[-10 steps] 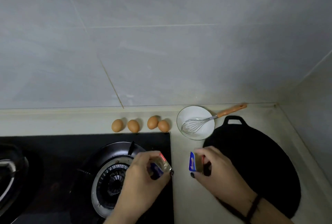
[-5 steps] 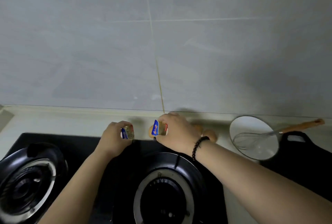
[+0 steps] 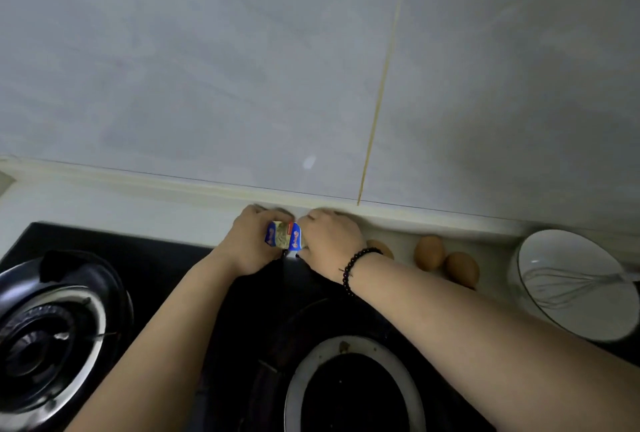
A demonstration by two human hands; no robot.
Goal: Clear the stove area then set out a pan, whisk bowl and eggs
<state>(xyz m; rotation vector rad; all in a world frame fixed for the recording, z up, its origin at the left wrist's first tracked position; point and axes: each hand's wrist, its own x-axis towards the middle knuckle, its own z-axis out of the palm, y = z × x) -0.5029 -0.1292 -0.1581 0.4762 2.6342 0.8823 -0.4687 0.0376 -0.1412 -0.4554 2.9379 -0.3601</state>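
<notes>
The black stove (image 3: pixel 214 293) fills the foreground. At right, the white bowl (image 3: pixel 568 314), cut off by the edge, holds a wire whisk (image 3: pixel 568 284). Three brown eggs (image 3: pixel 429 253) lie beside it, one half-hidden behind the wrist. The left hand (image 3: pixel 251 246) and right hand (image 3: pixel 329 244) each grip a small blue packet (image 3: pixel 282 239) at the counter's back; the pan is out of sight.

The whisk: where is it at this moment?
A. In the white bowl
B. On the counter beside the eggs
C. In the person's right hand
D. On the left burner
A. The whisk has its wire head inside the white bowl at the right, while both hands are busy with small packets near the wall.
</notes>
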